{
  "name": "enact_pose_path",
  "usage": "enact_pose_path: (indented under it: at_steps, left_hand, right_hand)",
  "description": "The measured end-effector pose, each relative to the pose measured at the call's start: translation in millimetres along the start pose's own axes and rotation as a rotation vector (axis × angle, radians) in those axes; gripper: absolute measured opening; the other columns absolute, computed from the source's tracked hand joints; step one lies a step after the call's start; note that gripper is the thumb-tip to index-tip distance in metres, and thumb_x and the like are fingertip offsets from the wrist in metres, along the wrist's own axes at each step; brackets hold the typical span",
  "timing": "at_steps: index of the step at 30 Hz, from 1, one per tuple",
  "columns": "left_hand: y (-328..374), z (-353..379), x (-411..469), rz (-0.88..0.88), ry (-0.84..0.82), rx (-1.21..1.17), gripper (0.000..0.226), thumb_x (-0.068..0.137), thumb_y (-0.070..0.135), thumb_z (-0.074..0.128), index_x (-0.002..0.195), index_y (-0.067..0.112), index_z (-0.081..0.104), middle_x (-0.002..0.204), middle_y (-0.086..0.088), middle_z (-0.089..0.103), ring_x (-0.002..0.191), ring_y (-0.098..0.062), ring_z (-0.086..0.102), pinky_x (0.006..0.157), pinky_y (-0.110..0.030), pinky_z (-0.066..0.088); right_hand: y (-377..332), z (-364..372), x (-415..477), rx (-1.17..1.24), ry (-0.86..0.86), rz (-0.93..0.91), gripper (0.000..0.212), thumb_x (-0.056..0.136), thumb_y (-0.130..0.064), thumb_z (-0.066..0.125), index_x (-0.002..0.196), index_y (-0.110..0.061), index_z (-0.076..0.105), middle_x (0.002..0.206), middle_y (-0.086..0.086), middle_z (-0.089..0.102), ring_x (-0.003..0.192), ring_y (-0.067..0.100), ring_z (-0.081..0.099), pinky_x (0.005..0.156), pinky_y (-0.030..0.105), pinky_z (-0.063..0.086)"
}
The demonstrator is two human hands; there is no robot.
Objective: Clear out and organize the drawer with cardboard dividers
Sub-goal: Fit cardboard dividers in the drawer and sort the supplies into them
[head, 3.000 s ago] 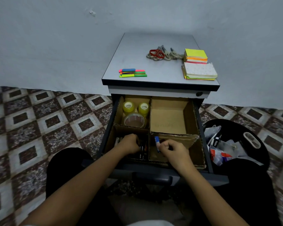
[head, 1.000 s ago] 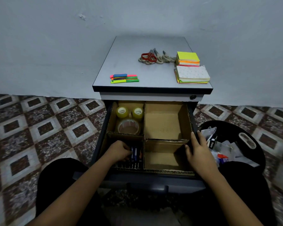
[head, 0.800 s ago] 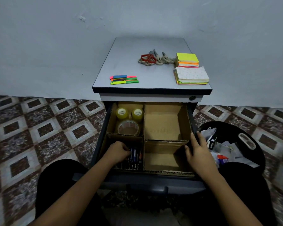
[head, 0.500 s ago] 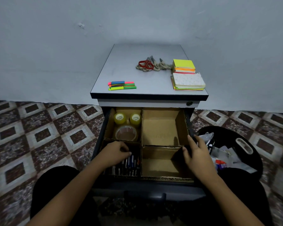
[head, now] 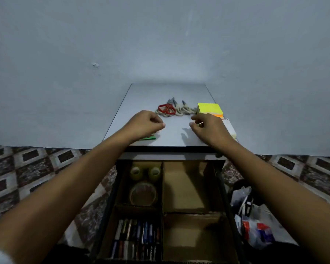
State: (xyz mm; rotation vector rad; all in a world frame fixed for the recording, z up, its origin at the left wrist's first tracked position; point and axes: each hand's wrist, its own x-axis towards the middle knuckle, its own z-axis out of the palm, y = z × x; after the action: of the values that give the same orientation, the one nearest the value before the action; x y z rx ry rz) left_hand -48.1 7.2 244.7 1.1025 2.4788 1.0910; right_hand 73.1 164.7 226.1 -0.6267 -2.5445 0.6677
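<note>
While open dark drawer [head: 220, 180] with brown cardboard dividers [head: 162, 189] has right compartments vacant, both hands hover over grey table [head: 171, 94] near front edge: left hand [head: 147, 123] loosely curled, right hand [head: 210, 128] half-spread; neither grasps anything, likely reaching for red-handled scissors [head: 167, 108].

Scissors [head: 167, 109] left of sticky notes [head: 210, 110] on cabinet top [head: 175, 136], tape rolls [head: 143, 184] behind pens [head: 136, 238] in drawer [head: 187, 221] below

— Where are the arms?
— Both bare forearms stretch forward, far out. The left hand [head: 148, 123] is curled into a loose fist.
— And the right hand [head: 210, 128]?
— Palm down, fingers bent, slightly spread.
</note>
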Motion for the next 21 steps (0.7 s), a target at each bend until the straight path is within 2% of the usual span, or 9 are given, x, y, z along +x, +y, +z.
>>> enact_pose_path:
  at_steps: [2,6,9,12,14,16,18,21]
  left_hand:
    - [3.7,-1.5,30.8,-0.034,0.032,-0.031,0.014,0.088,0.021,0.062,0.095,0.010,0.069,0.096,-0.010,0.067,0.090,-0.026,0.065,0.078,-0.036,0.054]
    - [1.1,-0.2,84.1,-0.092,0.026,-0.023,0.009,0.087,0.016,0.062,0.089,0.009,0.067,0.089,-0.013,0.063,0.079,-0.025,0.057,0.064,-0.030,0.050]
    - [-7.1,3.5,115.9,-0.116,0.035,0.042,0.007,0.085,0.013,0.061,0.087,0.009,0.066,0.084,-0.014,0.061,0.070,-0.023,0.052,0.055,-0.025,0.042]
    - [-14.5,8.8,141.9,-0.148,0.032,0.113,0.010,0.086,0.017,0.061,0.079,0.012,0.056,0.083,-0.011,0.053,0.072,-0.022,0.047,0.063,-0.027,0.038]
    - [-19.8,13.1,156.3,-0.189,0.002,0.140,0.017,0.087,0.023,0.061,0.077,0.011,0.055,0.086,-0.011,0.053,0.077,-0.023,0.049,0.066,-0.028,0.040]
    - [-25.5,18.2,167.1,-0.223,-0.038,0.145,0.023,0.086,0.028,0.063,0.085,0.005,0.057,0.088,-0.013,0.057,0.074,-0.022,0.052,0.063,-0.028,0.041]
    - [-31.1,22.6,174.9,-0.237,-0.060,0.141,0.029,0.085,0.032,0.065,0.089,0.004,0.059,0.087,-0.012,0.060,0.072,-0.021,0.055,0.061,-0.028,0.042]
    - [-38.4,25.0,185.2,-0.248,-0.055,0.093,0.033,0.085,0.034,0.066,0.093,0.002,0.063,0.086,-0.012,0.063,0.074,-0.022,0.058,0.068,-0.031,0.048]
  right_hand:
    - [-1.7,0.1,31.5,-0.003,-0.033,0.022,0.032,0.092,-0.023,0.054,0.120,-0.010,0.063,0.117,0.010,0.065,0.110,0.022,0.057,0.083,0.022,0.038]
    - [-1.0,2.7,85.2,-0.072,-0.084,0.032,0.030,0.089,-0.019,0.057,0.114,-0.005,0.066,0.119,0.014,0.063,0.112,0.026,0.055,0.085,0.025,0.039]
    - [6.0,12.1,122.1,-0.185,-0.128,0.029,0.027,0.088,-0.017,0.055,0.103,0.001,0.068,0.110,0.019,0.066,0.105,0.032,0.058,0.083,0.031,0.045]
    - [11.3,26.1,152.5,-0.279,-0.157,0.043,0.024,0.087,-0.018,0.052,0.086,0.002,0.067,0.095,0.020,0.066,0.094,0.035,0.059,0.079,0.034,0.049]
    - [14.2,34.2,168.4,-0.346,-0.180,0.063,0.020,0.088,-0.018,0.050,0.076,-0.003,0.057,0.089,0.017,0.058,0.093,0.034,0.056,0.078,0.032,0.043]
    - [17.1,39.4,179.5,-0.449,-0.199,0.086,0.015,0.091,-0.019,0.047,0.093,-0.007,0.056,0.101,0.015,0.057,0.104,0.033,0.053,0.086,0.036,0.038]
    - [19.0,41.2,187.2,-0.571,-0.219,0.119,0.019,0.093,-0.019,0.044,0.106,-0.010,0.055,0.114,0.011,0.057,0.111,0.031,0.050,0.095,0.041,0.032]
    - [25.6,46.5,197.7,-0.690,-0.268,0.183,0.008,0.089,-0.018,0.045,0.093,-0.015,0.051,0.112,0.008,0.057,0.114,0.030,0.049,0.100,0.045,0.026]
